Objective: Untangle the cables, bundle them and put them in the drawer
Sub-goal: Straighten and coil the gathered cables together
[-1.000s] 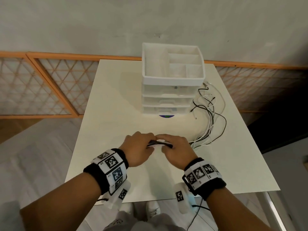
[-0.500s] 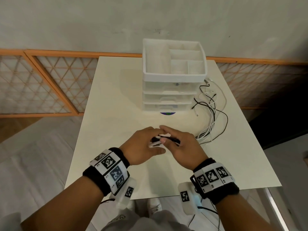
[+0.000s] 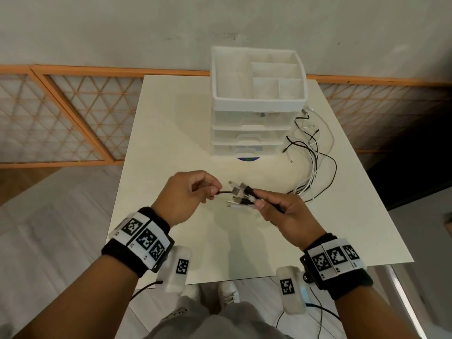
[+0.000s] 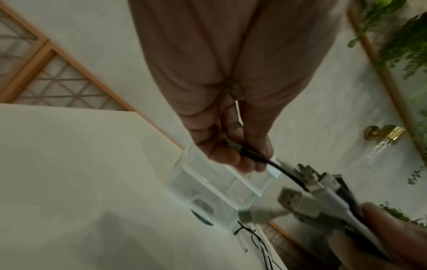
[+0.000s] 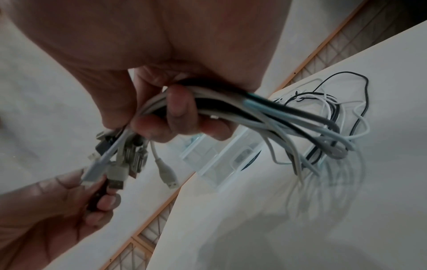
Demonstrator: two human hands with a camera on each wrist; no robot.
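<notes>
Several black and white USB cables (image 3: 241,195) are gathered at their plug ends above the white table (image 3: 171,133). My right hand (image 3: 276,206) grips this bundle (image 5: 231,102), plugs pointing left. My left hand (image 3: 195,189) pinches the plug end of one black cable (image 4: 251,155) pulled out of the bundle. The cables' far ends (image 3: 315,155) trail in loose loops on the table, right of the drawer unit (image 3: 247,133). Its three clear drawers look pushed in.
The white drawer unit has an open divided tray (image 3: 256,77) on top and stands at the table's far middle. An orange lattice railing (image 3: 73,113) runs behind and to the left of the table. A blue disc (image 3: 248,158) lies by the unit's base.
Both hands have lifted off the table with the cable ends. They have drawn apart, the left hand pulling one black plug leftward out of the bundle that the right hand holds.
</notes>
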